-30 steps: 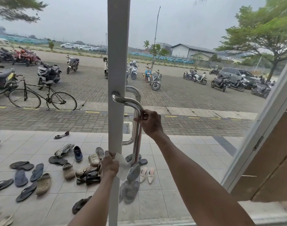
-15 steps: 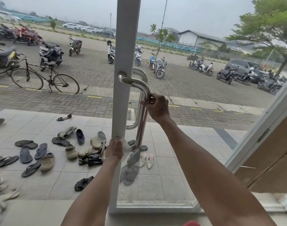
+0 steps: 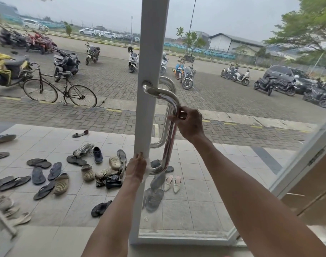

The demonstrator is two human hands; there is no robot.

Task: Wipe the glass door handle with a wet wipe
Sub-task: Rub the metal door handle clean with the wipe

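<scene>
A polished steel handle (image 3: 169, 138) runs down the white frame (image 3: 149, 52) of the glass door in the middle of the view. My right hand (image 3: 189, 122) grips the handle just below its upper bend. My left hand (image 3: 136, 168) holds a white wet wipe (image 3: 147, 170) against the handle's lower end, where it meets the frame. Most of the wipe is hidden behind that hand.
Through the glass lie several sandals and shoes (image 3: 84, 169) on a tiled porch, with a bicycle (image 3: 59, 89) and parked scooters (image 3: 187, 76) beyond. A second door frame with a hinge (image 3: 315, 156) leans in at the right.
My left hand with the wipe has stayed at the handle's lower end and my right hand keeps its grip near the top. The camera has shifted, showing more of the door's bottom rail.
</scene>
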